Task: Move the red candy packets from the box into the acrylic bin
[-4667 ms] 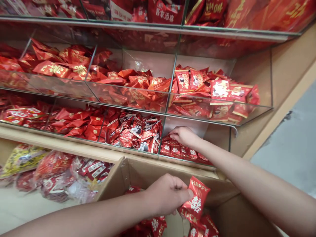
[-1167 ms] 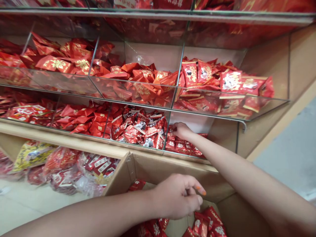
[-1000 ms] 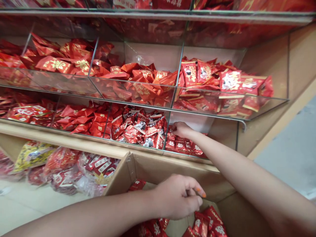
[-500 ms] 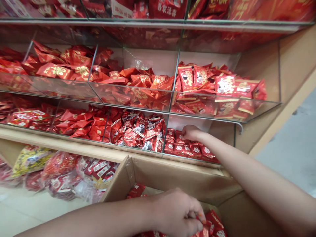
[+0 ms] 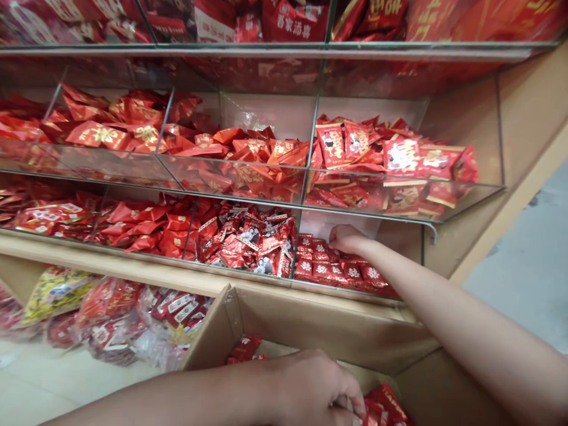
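My right hand (image 5: 348, 239) reaches into the bottom shelf's right compartment. Its fingers are bent together at the back of rows of small square red packets (image 5: 322, 269); whatever they hold is hidden. Low in the view, my left hand (image 5: 317, 387) is over an open cardboard box (image 5: 310, 319). Its thumb and fingertips are pinched on a red packet (image 5: 370, 414), partly cut off by the bottom edge. Further red packets (image 5: 245, 348) lie inside the box, largely covered by my left hand and forearm.
Clear dividers (image 5: 312, 148) split the shelves, which hold heaps of red packets (image 5: 255, 234). The upper shelf edge (image 5: 266, 52) runs across the top. Plastic bags of packets (image 5: 109, 302), one of them yellow (image 5: 57, 290), lie at the lower left near the pale floor (image 5: 44, 378).
The shelves and box sit slightly lower in the view. My left hand is a little lower, its fingertips nearer the bottom edge. My right hand has stayed at the same packets.
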Demonstrator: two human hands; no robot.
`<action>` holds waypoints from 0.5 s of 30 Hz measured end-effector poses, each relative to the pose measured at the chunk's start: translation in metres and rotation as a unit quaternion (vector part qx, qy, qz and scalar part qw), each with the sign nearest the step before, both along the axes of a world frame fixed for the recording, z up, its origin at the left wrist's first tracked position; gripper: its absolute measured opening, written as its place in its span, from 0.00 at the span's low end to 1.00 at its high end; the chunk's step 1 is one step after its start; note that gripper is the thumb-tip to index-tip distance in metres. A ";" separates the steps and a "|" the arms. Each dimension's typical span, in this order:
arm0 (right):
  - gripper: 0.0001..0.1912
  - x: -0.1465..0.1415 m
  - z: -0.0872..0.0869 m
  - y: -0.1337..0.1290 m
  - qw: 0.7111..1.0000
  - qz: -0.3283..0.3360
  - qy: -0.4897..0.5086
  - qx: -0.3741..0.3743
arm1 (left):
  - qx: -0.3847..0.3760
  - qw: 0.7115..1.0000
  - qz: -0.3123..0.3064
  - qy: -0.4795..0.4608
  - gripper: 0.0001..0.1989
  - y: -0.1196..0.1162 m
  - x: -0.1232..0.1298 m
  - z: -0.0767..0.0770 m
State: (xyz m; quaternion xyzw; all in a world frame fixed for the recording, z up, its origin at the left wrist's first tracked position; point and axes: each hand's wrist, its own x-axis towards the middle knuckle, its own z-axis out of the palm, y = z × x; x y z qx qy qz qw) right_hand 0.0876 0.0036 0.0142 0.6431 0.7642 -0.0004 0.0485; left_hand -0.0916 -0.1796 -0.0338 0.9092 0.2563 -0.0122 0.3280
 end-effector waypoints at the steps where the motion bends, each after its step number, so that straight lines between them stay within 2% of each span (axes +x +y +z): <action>1: 0.12 0.002 0.000 -0.001 1.000 -0.001 -0.005 -0.006 | -0.003 1.000 -0.003 0.000 0.14 0.000 0.000 -0.001; 8: 0.12 0.001 -0.009 -0.001 0.999 0.022 -0.011 -0.033 | -0.001 1.000 -0.019 0.020 0.13 0.004 0.001 -0.001; 15: 0.12 0.017 -0.003 0.002 1.000 0.004 -0.002 -0.012 | 0.021 0.997 -0.036 0.067 0.15 0.003 0.000 -0.001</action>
